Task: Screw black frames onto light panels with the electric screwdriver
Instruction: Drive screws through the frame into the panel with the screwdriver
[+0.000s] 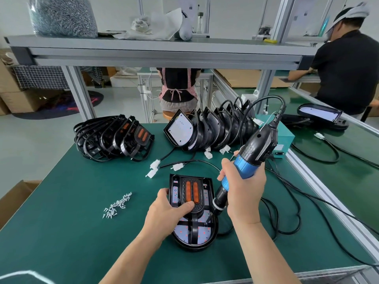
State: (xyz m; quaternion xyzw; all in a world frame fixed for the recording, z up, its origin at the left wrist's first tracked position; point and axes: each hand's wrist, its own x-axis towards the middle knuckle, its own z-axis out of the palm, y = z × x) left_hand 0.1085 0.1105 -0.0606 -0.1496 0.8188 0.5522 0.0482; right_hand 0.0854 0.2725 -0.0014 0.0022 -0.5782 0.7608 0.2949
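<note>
A light panel (196, 236) with a black frame (180, 185) on top lies on the green mat in front of me. The frame has two orange strips. My left hand (166, 214) grips the frame's left side, thumb over the lower end of the orange strips. My right hand (244, 193) grips the blue and black electric screwdriver (250, 156). Its bit points down onto the frame's right side near the panel's middle. A heap of small silver screws (118, 204) lies to the left.
A stack of black frames (114, 138) sits at the back left. A row of light panels (207, 128) with cables and white plugs stands at the back. A teal control box (285, 138) is at the right. Black cables loop on the right. Two people work beyond.
</note>
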